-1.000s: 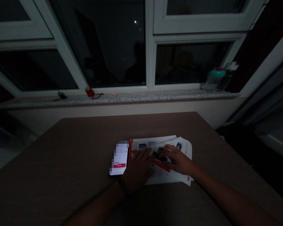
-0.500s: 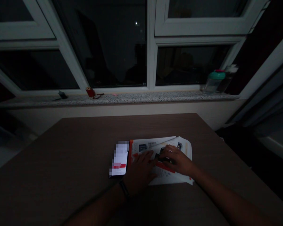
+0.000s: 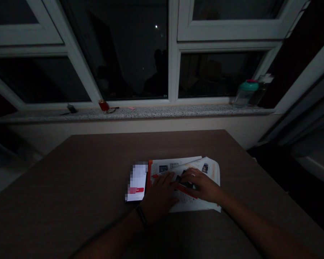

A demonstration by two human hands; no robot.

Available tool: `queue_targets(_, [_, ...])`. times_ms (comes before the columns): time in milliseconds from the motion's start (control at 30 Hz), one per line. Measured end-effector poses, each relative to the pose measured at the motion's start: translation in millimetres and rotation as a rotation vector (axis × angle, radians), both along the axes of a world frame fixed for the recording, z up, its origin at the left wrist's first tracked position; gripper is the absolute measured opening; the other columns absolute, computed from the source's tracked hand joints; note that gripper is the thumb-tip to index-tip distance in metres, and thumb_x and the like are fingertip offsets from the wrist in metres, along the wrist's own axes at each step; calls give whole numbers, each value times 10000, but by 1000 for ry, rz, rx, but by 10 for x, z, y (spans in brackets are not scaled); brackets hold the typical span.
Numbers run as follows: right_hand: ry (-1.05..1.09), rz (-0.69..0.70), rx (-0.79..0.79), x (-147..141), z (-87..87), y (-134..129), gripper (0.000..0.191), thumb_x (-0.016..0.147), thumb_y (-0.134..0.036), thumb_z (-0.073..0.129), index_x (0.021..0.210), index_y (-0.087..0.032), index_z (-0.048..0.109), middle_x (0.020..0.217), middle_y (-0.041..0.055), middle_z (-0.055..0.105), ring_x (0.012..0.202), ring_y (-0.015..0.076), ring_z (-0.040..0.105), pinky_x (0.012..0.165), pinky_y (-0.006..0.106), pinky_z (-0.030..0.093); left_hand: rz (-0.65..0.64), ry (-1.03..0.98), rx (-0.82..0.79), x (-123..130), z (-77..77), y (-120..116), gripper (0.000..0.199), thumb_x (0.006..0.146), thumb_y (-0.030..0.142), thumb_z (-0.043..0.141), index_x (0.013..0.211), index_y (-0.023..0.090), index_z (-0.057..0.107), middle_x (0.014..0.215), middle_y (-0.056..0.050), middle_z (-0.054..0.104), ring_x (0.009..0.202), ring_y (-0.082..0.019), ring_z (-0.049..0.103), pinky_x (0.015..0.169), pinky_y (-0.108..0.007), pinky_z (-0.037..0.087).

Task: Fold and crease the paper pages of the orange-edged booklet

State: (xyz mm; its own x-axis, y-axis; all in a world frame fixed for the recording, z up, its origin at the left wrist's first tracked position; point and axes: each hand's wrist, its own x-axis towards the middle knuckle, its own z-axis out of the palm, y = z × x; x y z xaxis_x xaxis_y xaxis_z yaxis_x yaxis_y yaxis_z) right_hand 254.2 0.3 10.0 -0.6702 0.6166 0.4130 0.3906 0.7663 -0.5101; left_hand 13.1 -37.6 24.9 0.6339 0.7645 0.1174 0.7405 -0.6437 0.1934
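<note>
Printed paper sheets (image 3: 209, 171) with red and dark pictures lie on the brown table, the upper one folded over at a slant. My left hand (image 3: 162, 192) rests on their left part, fingers spread, a dark band on its wrist. On the right, my right hand (image 3: 199, 183), with a ring, curves its fingers over a dark patch in the middle of the paper; whether that patch is an object or print is too dim to tell. Just left of the paper, a phone (image 3: 137, 181) with a lit screen lies beside my left hand.
The brown table (image 3: 97, 162) stands below a window. On the speckled sill (image 3: 156, 112) are a red item (image 3: 103, 105), glasses (image 3: 112, 110), a small dark item (image 3: 71, 108) and a teal-lidded bottle (image 3: 245, 93) with a clear bottle beside it.
My right hand has slid slightly left over the paper, closer to my left hand's fingertips. My left hand and the phone have hardly moved.
</note>
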Motion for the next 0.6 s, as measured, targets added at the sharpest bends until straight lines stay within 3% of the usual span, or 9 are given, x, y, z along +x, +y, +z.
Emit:
queue_targets(300, [-6, 54, -18, 89, 46, 23, 252, 882, -248, 642, 1133, -226, 626, 1064, 98, 643, 1027, 234, 575, 888, 400, 461, -17, 8, -12, -2, -15, -28, 525, 903, 310, 642, 1387, 269, 442, 1527, -84, 359, 1404, -295, 320, 1103, -512, 347])
queue_targets(600, [-57, -10, 7, 34, 54, -9, 263, 890, -272, 640, 1149, -232, 624, 1036, 92, 639, 991, 234, 571, 878, 404, 453, -20, 10, -4, 21, -18, -18, 532, 905, 320, 642, 1391, 266, 433, 1524, -83, 367, 1397, -297, 331, 1101, -516, 345])
